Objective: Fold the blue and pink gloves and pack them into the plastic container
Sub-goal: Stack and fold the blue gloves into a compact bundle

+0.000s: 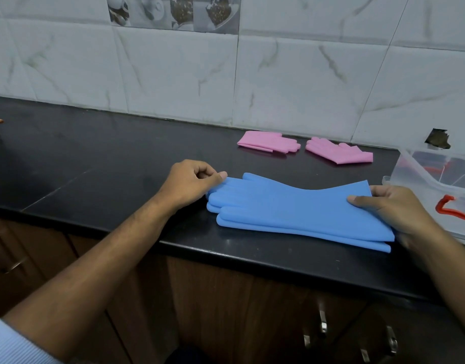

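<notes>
Marble-look wall tiles run behind a glossy black tabletop [94, 153], with brown cabinet doors underneath. Two blue gloves [299, 208] are stacked one on the other, lying flat between the hands near the front edge, fingers toward the left hand and cuffs toward the right.

Left hand [192, 182] is mostly curled, thumb and forefinger pinching the blue fingertips. Right hand [391, 206] is half closed on the cuff end, thumb on top and fingers tucked under the edge.

These look like soft rubbery silicone: smooth, matte, floppy, light. You can see the far edge sag in a wave between the two grips, so I'd guess they bend easily but want to spring back open. Probably grippy rather than slippery, not fragile at all. Holding both ends like this seems right for bringing one end over the other.

Beyond the hands, the two pink gloves [305, 147] sit apart from each other near the wall, each looking already folded over. The clear plastic container [410, 177] with a red handle sits just past the right hand.
</notes>
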